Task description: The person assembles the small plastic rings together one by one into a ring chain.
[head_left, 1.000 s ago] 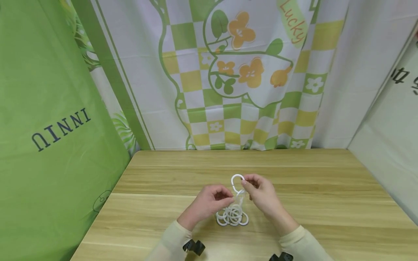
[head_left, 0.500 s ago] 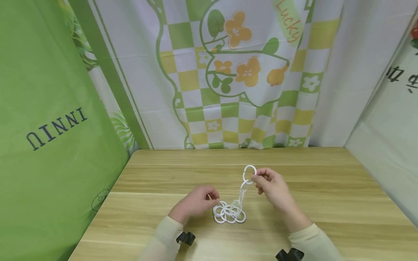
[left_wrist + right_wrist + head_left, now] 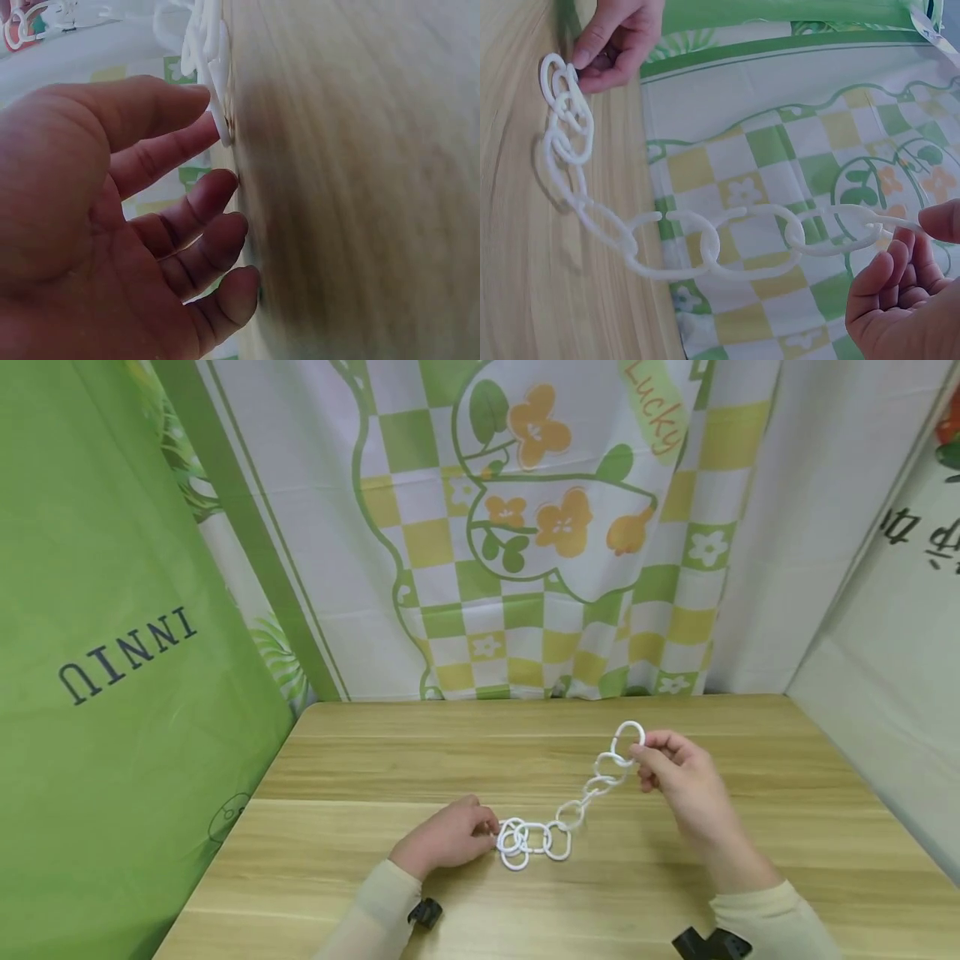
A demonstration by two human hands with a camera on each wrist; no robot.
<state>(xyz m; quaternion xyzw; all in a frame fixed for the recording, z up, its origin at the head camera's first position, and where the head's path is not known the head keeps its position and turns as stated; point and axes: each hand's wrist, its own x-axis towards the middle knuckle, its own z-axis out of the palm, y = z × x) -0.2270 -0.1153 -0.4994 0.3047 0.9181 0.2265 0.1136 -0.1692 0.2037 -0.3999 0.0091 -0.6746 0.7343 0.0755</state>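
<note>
A white plastic chain of open-slotted links runs across the wooden table, its left part bunched flat and its right part lifted in a slant. At the raised end, my right hand pinches the last link between thumb and fingers. The right wrist view shows the links strung out toward that hand. My left hand lies low at the bunched end. Its thumb and forefinger meet a link's edge in the left wrist view, with the other fingers of the hand loosely bent near the tabletop.
The wooden table reaches back to a checked, flowered curtain. A green cloth hangs along the left side, and a pale cloth with dark lettering along the right.
My right hand has moved right and away from me, drawing the chain out of its pile into a line. The left hand has shifted left from the pile's middle to its left end.
</note>
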